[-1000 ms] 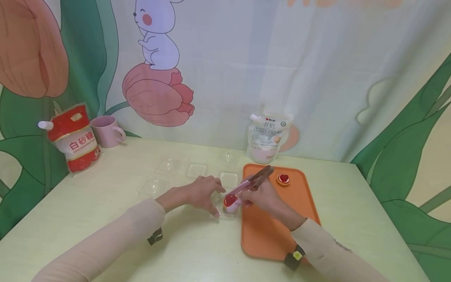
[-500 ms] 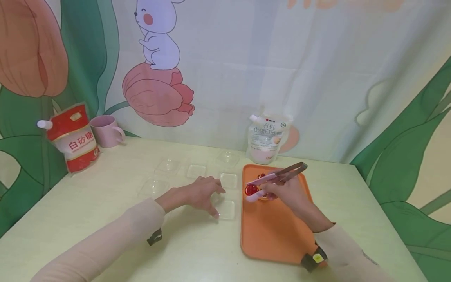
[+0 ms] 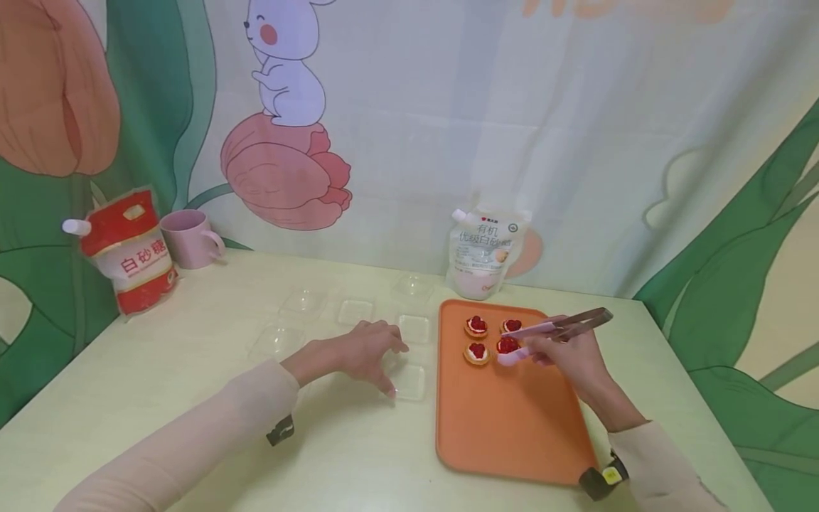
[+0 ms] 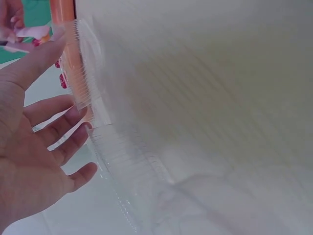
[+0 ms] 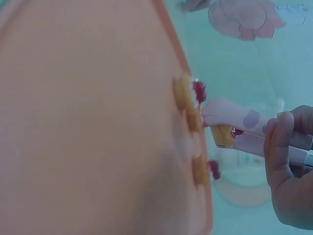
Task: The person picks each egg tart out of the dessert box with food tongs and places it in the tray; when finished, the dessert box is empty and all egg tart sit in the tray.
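Observation:
My right hand (image 3: 569,355) holds tongs (image 3: 559,327) with pink tips. Between those tips is a small tart (image 3: 507,346) topped with red fruit; in the right wrist view this tart (image 5: 222,136) appears raised off the tray. The orange tray (image 3: 499,434) also carries a front-left tart (image 3: 476,353), a back-left tart (image 3: 476,326) and a partly covered tart (image 3: 512,326). My left hand (image 3: 358,352) has its fingers and thumb spread at the left side of a clear plastic box (image 3: 409,382). From the left wrist, its thumb and fingertips (image 4: 73,103) lie at the box edges; firm contact cannot be told.
More clear plastic boxes and lids stand on the table, including a square box (image 3: 414,328) and a domed lid (image 3: 278,341). A white sugar pouch (image 3: 483,252) stands behind the tray. At far left are a red sugar bag (image 3: 137,259) and a pink mug (image 3: 190,238).
My right hand has carried the tart in the tongs from over the nearest clear box rightward to above the back of the tray, uncovering the left tarts. My left hand stays put.

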`<state>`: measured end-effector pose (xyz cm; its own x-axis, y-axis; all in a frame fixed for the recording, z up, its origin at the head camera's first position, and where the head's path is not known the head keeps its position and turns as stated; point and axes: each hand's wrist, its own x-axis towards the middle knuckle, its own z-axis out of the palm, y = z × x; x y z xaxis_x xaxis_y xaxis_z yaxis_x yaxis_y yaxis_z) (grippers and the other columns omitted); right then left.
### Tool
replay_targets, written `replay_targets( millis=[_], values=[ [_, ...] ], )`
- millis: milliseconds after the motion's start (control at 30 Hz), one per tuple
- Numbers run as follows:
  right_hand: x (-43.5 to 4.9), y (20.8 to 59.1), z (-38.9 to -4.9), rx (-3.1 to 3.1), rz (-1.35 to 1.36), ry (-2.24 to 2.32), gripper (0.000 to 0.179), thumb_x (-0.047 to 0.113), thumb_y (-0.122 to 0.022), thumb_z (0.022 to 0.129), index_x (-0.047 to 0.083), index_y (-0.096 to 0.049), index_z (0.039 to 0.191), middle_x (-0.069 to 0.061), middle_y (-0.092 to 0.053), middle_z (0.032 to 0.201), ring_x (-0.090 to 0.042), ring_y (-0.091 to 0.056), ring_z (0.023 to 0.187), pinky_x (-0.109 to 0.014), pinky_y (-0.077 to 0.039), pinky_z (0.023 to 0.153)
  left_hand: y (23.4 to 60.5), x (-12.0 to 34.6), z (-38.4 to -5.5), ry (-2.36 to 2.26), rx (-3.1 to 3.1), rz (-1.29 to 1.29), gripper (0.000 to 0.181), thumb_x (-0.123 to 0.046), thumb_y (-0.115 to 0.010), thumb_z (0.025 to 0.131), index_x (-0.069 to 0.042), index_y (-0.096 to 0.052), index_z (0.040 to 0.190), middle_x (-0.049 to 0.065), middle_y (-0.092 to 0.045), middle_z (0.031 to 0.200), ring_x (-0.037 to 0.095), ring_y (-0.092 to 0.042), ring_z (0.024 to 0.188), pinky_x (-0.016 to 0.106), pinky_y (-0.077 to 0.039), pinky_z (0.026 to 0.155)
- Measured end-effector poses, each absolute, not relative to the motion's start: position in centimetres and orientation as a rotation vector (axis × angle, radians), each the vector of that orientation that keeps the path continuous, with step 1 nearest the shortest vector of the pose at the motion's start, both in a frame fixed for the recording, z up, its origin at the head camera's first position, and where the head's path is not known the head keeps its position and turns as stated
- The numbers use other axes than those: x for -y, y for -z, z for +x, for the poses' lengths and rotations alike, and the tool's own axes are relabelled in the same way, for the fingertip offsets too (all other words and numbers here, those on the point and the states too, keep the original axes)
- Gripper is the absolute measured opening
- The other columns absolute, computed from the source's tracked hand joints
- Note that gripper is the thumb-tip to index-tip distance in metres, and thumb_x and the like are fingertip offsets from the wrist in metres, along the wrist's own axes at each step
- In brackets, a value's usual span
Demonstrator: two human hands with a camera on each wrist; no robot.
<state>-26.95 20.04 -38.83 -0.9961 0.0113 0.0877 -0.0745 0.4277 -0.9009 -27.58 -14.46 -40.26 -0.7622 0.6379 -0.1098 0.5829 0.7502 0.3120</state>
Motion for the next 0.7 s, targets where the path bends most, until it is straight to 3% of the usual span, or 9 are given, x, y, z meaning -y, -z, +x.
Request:
replay_targets(
  millis=[367, 700],
  values=[
    [-21.0, 40.6, -27.8, 2.577, 0.001, -1.656, 0.030, 0.005, -0.070, 0.091, -0.005, -0.055, 0.115, -0.016, -0.075, 0.098, -0.016, -0.071, 0.066, -0.027, -0.060, 0.064, 39.9, 14.4, -27.8, -0.379, -2.720, 0.949, 0.077, -0.037, -0.089, 0.072, -0.006, -0.061, 0.136, 0.006, -0.061, 0.122, 0.024, -0.050, 0.113, 0.045, -0.037, 0.098],
    [-21.2, 40.7, -28.1, 2.613, -0.012, -1.602, 0.031, 0.004, -0.067, 0.092, -0.007, -0.056, 0.118, -0.026, -0.072, 0.106, -0.018, -0.072, 0.069, -0.024, -0.059, 0.064, 39.7, 14.4, -27.7, -0.371, -2.722, 0.966, 0.077, -0.036, -0.090, 0.071, -0.003, -0.061, 0.134, 0.009, -0.061, 0.123, 0.026, -0.052, 0.111, 0.045, -0.039, 0.094]
  ],
)
